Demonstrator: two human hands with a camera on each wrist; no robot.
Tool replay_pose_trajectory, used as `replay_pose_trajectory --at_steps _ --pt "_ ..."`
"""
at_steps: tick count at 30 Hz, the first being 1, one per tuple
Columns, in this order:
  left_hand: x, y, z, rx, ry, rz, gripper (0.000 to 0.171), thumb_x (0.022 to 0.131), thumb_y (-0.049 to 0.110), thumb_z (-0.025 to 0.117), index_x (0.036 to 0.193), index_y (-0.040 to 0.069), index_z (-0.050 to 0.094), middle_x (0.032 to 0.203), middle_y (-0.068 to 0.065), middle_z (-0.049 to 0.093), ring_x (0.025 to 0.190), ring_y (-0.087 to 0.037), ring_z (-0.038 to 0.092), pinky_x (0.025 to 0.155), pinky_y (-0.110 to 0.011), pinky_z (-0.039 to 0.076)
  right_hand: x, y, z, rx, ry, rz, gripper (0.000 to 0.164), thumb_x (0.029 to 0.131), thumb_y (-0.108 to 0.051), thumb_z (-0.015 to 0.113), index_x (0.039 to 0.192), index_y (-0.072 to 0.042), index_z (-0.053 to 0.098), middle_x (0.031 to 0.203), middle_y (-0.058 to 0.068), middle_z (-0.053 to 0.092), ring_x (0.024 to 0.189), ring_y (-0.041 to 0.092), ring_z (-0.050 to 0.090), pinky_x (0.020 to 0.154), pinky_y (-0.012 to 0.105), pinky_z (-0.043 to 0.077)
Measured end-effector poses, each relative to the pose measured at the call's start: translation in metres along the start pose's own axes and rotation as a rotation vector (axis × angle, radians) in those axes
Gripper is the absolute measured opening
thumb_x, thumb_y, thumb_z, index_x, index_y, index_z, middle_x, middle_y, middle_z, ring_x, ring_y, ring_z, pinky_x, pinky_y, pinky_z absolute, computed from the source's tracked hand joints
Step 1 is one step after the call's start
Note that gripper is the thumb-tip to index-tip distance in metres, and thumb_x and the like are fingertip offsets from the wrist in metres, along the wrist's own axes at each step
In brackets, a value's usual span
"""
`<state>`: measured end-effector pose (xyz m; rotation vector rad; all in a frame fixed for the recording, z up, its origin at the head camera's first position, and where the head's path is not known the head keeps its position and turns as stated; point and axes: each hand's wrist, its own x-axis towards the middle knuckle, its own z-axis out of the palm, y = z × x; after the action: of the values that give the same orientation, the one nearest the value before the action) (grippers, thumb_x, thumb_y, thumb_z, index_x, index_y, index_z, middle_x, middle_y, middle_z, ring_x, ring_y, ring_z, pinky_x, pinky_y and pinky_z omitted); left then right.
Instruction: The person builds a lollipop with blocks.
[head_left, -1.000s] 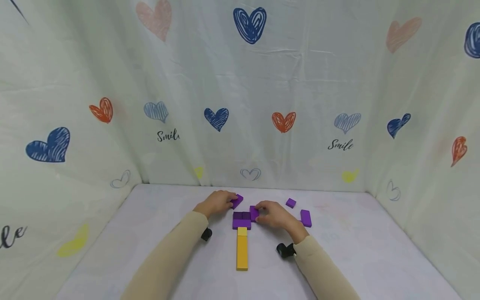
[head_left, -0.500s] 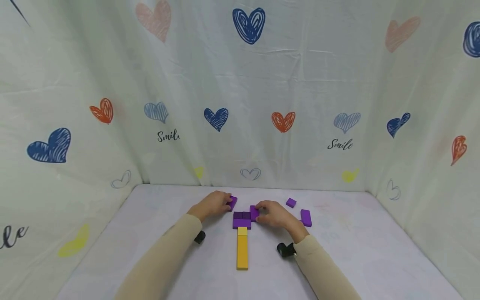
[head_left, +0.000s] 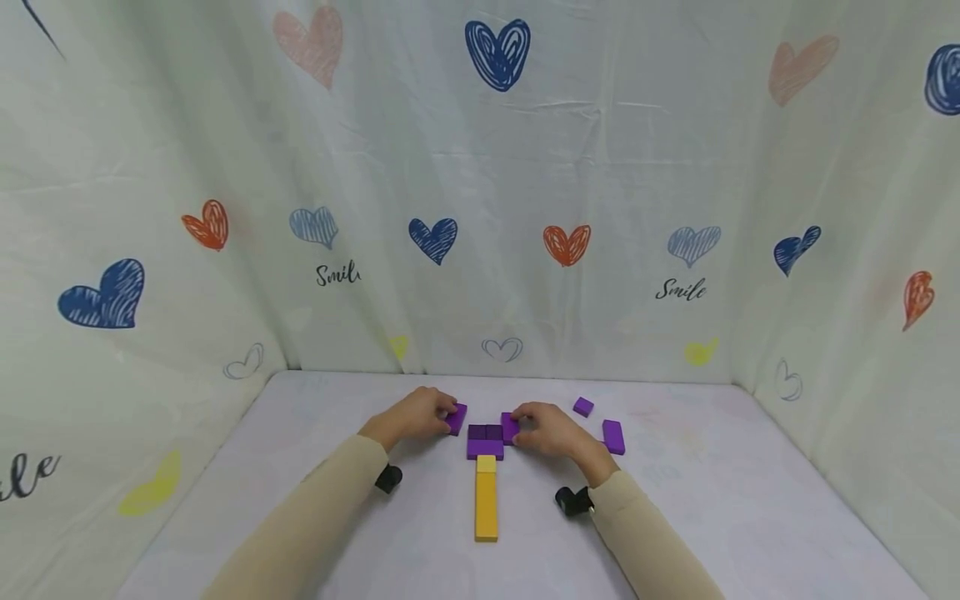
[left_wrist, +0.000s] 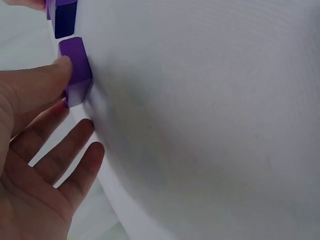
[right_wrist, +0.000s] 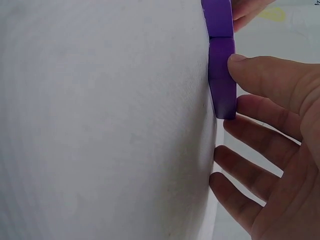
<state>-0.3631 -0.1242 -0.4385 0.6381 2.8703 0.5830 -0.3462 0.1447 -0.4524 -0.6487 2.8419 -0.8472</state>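
Left hand [head_left: 417, 412] pinches, other fingers spread; we log the left purple block [head_left: 457, 419] just right of it, long axis running away from us. A narrow gap (white table [head_left: 675, 517] showing) separates it from the dark purple squares [head_left: 477, 432]; right purple block [head_left: 508, 429], pinched by right hand [head_left: 552, 430], abuts their side.

The bar [head_left: 486, 507] lies before the block cluster [head_left: 485, 450], other blocks [head_left: 613, 437] well to the right.

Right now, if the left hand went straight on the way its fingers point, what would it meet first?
Most likely the nearer dark purple block: the lighter purple block pinched by the left hand would reach it first, across a visible gap, though exact depth is unclear.
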Motion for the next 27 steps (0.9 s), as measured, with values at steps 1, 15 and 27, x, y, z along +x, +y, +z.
replay_pose_trajectory --at_steps 1,15,27 --pt "0.0001 -0.0001 0.0 0.001 -0.001 0.005 0.034 0.083 0.014 0.074 0.117 0.01 0.069 0.13 -0.005 0.059 0.123 -0.028 0.05 0.105 -0.043 0.039 0.0 0.0 -0.0001 0.0 0.0 0.002 0.038 0.085 -0.021 0.072 0.121 -0.011 0.063 0.126 0.01 0.06 0.121 0.031 0.051 0.104 0.049 0.039" --pt "-0.0047 0.0051 0.005 -0.069 0.052 0.023 0.032 0.078 0.013 0.079 0.108 0.006 0.07 0.115 -0.009 0.064 0.104 -0.024 0.059 0.095 -0.04 0.047 0.0014 0.0016 0.0006 -0.008 0.001 -0.01 0.037 0.084 -0.019 0.072 0.119 -0.01 0.064 0.124 0.01 0.061 0.119 0.031 0.053 0.103 0.048 0.04" --pt "-0.0066 0.0076 0.0069 -0.057 0.044 0.042 0.03 0.08 0.013 0.077 0.107 0.004 0.07 0.109 -0.007 0.064 0.102 -0.022 0.057 0.095 -0.038 0.047 0.0 -0.001 -0.0003 0.001 0.004 -0.011 0.037 0.085 -0.018 0.073 0.12 -0.009 0.064 0.124 0.01 0.061 0.12 0.031 0.052 0.104 0.049 0.04"
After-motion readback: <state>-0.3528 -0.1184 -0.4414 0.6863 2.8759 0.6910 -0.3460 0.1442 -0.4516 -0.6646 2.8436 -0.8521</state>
